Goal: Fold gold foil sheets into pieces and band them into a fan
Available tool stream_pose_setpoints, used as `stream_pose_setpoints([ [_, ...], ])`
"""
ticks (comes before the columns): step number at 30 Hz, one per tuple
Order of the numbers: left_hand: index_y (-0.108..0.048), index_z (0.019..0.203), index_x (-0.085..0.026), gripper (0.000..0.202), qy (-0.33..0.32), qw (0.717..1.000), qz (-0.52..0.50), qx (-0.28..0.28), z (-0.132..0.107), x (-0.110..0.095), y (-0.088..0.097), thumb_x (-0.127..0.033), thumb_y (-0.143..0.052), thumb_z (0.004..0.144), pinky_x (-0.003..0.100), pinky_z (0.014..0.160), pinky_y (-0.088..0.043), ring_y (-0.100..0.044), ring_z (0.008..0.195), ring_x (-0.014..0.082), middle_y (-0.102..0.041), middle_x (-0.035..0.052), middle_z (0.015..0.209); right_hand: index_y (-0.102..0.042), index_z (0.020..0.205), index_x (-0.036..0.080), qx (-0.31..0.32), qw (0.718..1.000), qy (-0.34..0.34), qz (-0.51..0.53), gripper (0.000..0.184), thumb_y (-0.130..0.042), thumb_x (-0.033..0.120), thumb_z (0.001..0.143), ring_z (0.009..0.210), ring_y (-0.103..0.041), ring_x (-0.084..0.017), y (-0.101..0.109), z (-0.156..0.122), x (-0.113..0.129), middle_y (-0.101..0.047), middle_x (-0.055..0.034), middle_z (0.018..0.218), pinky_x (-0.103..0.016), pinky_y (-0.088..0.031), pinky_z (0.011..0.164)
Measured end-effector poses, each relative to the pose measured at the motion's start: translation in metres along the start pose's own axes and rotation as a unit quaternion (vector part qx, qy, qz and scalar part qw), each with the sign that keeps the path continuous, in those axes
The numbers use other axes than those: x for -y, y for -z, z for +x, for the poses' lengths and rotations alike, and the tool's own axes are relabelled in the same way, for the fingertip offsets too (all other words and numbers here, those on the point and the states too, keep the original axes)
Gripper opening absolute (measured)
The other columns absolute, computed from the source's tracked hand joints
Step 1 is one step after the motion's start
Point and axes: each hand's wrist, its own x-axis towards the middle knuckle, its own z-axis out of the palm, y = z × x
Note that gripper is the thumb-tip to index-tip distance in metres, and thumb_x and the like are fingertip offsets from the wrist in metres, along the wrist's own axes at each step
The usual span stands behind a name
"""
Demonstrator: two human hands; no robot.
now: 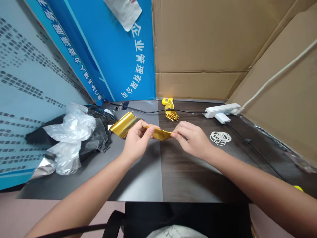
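Head view: left hand (135, 141) and right hand (192, 138) pinch a shiny, creased gold foil strip (160, 134).

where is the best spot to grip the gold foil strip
Pinch it flat from both sides: the gold foil strip is thin, long and limp. The right hand has its right end; the left hand pinches mid-length, leaving the wide left end free.

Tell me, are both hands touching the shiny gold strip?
Touching. The head view shows the left hand and the right hand each pinching the gold strip between fingertips, with no gap.
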Motion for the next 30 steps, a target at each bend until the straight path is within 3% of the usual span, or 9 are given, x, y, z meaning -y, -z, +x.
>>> stream_pose_setpoints([
  [3,-0.050,0.080,-0.018,0.048,-0.001,1.000,0.002,-0.014,0.025,0.012,-0.003,-0.062,-0.070,0.084,0.025,0.056,-0.058,-0.064,0.062,0.0126,-0.066,0.0021,0.074,-0.068,0.098,0.017,0.029,0.998,-0.031,0.041,0.013,-0.065,0.029,0.094,0.077,-0.063,-0.015,-0.012,0.016,-0.020,-0.068,-0.0033,0.087,-0.026,-0.048,0.069],
  [6,-0.051,0.082,-0.018,0.045,-0.033,0.999,0.025,-0.011,0.046,0.023,-0.006,-0.060,-0.067,0.087,0.025,0.060,-0.057,-0.063,0.064,0.0122,-0.062,0.0008,0.074,-0.069,0.081,0.017,0.019,0.999,-0.042,0.019,0.020,-0.060,0.026,0.096,0.069,-0.060,-0.014,-0.024,0.030,-0.041,-0.067,-0.0016,0.075,-0.026,-0.043,0.066],
  [9,-0.056,0.086,-0.018,0.042,-0.066,0.997,0.036,0.009,0.067,0.035,-0.010,-0.057,-0.073,0.083,0.027,0.070,-0.058,-0.066,0.076,0.0147,-0.067,0.0033,0.082,-0.071,0.082,0.017,0.012,0.998,-0.055,0.006,0.019,-0.060,0.023,0.096,0.067,-0.060,-0.013,-0.031,0.042,-0.061,-0.068,-0.0020,0.075,-0.025,-0.042,0.064],
  [14,-0.059,0.080,-0.017,0.024,-0.119,0.987,0.108,0.017,0.100,0.057,-0.017,-0.038,-0.066,0.089,0.026,0.067,-0.053,-0.064,0.070,0.0143,-0.068,0.0018,0.076,-0.075,0.087,0.019,0.054,0.996,-0.060,-0.029,0.015,-0.065,0.028,0.094,0.082,-0.063,-0.019,-0.028,0.059,-0.098,-0.074,-0.0047,0.085,-0.030,-0.046,0.074],
  [17,-0.063,0.085,-0.017,0.010,-0.170,0.970,0.173,0.019,0.115,0.068,-0.021,-0.024,-0.060,0.091,0.027,0.074,-0.053,-0.068,0.082,0.0162,-0.074,0.0036,0.088,-0.075,0.101,0.019,0.078,0.993,-0.070,-0.056,0.016,-0.065,0.027,0.092,0.097,-0.063,-0.025,-0.025,0.062,-0.121,-0.073,-0.0101,0.104,-0.039,-0.049,0.086],
  [20,-0.066,0.088,-0.018,0.009,-0.230,0.944,0.231,0.047,0.124,0.080,-0.025,-0.017,-0.058,0.091,0.031,0.083,-0.055,-0.071,0.095,0.0191,-0.077,0.0053,0.101,-0.074,0.107,0.016,0.087,0.990,-0.077,-0.077,0.021,-0.059,0.019,0.092,0.106,-0.061,-0.029,-0.024,0.059,-0.140,-0.069,-0.0140,0.114,-0.047,-0.049,0.095],
  [25,-0.069,0.089,-0.020,0.020,-0.317,0.894,0.304,0.092,0.123,0.099,-0.029,-0.012,-0.051,0.094,0.034,0.084,-0.056,-0.071,0.093,0.0195,-0.078,0.0046,0.101,-0.074,0.099,0.018,0.111,0.989,-0.054,-0.079,0.019,-0.056,0.016,0.093,0.101,-0.063,-0.026,-0.030,0.051,-0.154,-0.071,-0.0108,0.108,-0.043,-0.053,0.094],
  [30,-0.068,0.095,-0.019,0.024,-0.366,0.858,0.345,0.101,0.117,0.102,-0.027,-0.008,-0.046,0.096,0.033,0.084,-0.057,-0.071,0.095,0.0179,-0.078,0.0044,0.103,-0.071,0.097,0.017,0.110,0.990,-0.026,-0.086,0.021,-0.050,0.013,0.096,0.105,-0.059,-0.026,-0.036,0.049,-0.157,-0.069,-0.0126,0.115,-0.042,-0.053,0.094],
])
